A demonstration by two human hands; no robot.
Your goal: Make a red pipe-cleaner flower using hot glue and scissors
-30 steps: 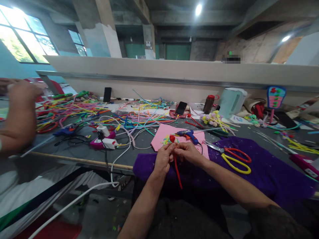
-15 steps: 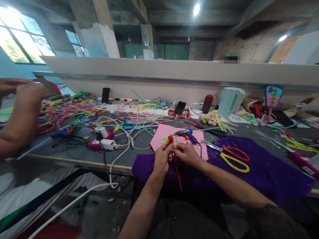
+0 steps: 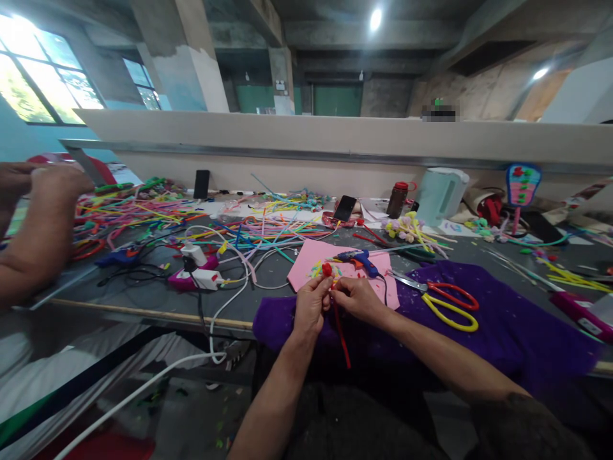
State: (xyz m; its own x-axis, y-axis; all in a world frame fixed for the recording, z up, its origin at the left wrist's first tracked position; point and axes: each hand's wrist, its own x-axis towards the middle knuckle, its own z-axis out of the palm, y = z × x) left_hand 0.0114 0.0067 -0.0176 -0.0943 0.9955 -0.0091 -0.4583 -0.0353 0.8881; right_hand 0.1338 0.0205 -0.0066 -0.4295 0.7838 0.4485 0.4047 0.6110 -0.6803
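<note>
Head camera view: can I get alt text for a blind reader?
A person's left hand and right hand pinch a red craft piece with a rounded top and a strip hanging below. Nearby are a pink sheet bearing a blue glue gun, and scissors on purple cloth. Colourful strips litter the dark table.

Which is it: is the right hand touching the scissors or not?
Apart: the head view shows pink sheet between the right hand and the scissors.
</note>
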